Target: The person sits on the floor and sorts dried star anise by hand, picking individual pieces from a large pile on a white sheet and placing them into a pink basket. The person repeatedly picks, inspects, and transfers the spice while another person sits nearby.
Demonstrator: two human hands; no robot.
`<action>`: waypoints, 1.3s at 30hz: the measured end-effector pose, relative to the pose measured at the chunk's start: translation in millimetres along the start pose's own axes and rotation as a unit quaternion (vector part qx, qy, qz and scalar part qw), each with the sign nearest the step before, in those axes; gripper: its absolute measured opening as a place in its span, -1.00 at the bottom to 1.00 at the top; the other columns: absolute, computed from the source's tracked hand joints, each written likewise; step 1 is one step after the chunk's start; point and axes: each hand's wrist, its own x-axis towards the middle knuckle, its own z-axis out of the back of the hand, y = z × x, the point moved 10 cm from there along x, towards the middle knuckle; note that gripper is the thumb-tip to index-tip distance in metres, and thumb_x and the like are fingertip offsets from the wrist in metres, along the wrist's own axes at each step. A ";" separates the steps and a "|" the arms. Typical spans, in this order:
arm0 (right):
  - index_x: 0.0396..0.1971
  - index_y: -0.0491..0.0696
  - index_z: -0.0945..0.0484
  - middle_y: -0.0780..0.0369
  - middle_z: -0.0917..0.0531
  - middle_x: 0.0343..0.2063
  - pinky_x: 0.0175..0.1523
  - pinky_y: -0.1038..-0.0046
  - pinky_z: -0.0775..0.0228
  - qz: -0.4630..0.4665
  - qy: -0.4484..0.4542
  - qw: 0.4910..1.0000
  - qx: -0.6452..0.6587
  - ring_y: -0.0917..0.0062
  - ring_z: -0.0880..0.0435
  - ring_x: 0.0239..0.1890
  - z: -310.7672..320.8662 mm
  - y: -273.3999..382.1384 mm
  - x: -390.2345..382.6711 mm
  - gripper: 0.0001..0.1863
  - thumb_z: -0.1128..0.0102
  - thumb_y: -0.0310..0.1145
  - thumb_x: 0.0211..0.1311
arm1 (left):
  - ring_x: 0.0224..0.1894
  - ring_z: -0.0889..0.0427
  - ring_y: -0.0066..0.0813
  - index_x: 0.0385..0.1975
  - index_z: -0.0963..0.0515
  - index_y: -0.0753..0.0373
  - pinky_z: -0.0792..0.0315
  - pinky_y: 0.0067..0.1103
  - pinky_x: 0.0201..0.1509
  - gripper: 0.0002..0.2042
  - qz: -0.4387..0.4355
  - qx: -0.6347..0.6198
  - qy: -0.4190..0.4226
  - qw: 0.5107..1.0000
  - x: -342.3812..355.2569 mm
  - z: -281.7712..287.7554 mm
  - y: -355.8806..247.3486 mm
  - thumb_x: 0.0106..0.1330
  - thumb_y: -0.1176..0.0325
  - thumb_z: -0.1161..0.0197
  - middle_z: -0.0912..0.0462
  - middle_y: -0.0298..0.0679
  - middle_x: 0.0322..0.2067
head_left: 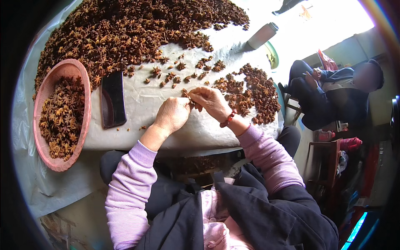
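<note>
My left hand (pixel 173 113) and my right hand (pixel 211 101) meet over the near part of the covered table, fingers closed. Between their fingertips is a brown star anise (pixel 191 101), partly hidden by the fingers. A red bead bracelet (pixel 228 118) circles my right wrist. Just beyond my hands lie loose star anise pods (pixel 170 77) and broken bits. To the right of my right hand spreads a smaller pile of star anise (pixel 260 93). A far larger heap of star anise (pixel 125 29) covers the back left of the table.
A pink plastic basket (pixel 85 112) holding star anise stands at the left, tilted in view. Beside it lies a dark phone (pixel 113 100). A pale cylindrical cup (pixel 262 36) is at the far right of the white sheet (pixel 141 100). Another person (pixel 329 93) sits off to the right.
</note>
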 end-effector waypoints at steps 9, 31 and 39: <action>-0.11 -0.19 -0.47 0.23 -0.66 -0.42 -0.32 0.64 -0.48 -0.023 0.039 0.999 -0.024 0.69 -0.58 -0.45 13.1 15.6 -22.1 -0.80 -0.12 -0.48 0.29 | -0.41 -0.66 -0.32 0.01 -0.49 0.21 -0.50 -0.45 -0.30 -0.63 -0.143 -0.164 -0.115 0.969 -13.8 17.6 -42.2 0.16 0.47 -0.25 -0.65 -0.09 -0.38; -0.17 -0.21 -0.58 0.19 -0.58 -0.48 -0.39 0.52 -0.44 0.381 -0.060 0.840 -0.382 0.52 -0.57 -0.48 -16.4 97.8 -36.1 -0.73 -0.24 -0.55 0.06 | -0.68 -0.49 -0.38 -0.58 -0.51 0.30 -0.41 -0.51 -0.53 -0.91 -0.269 -0.193 -0.103 0.938 -20.9 45.6 -37.6 0.12 0.52 -0.10 -0.52 -0.24 -0.68; -0.31 -0.19 -0.63 0.33 -0.59 -0.58 -0.46 0.68 -0.33 -0.038 -0.019 0.973 0.226 0.74 -0.48 -0.59 5.6 13.7 -9.9 -0.83 -0.24 -0.39 0.24 | -0.65 -0.54 -0.19 -0.66 -0.54 0.28 -0.45 -0.41 -0.50 -0.85 -0.234 -0.155 -0.194 0.940 -32.1 37.6 -56.1 0.12 0.43 -0.18 -0.53 -0.10 -0.70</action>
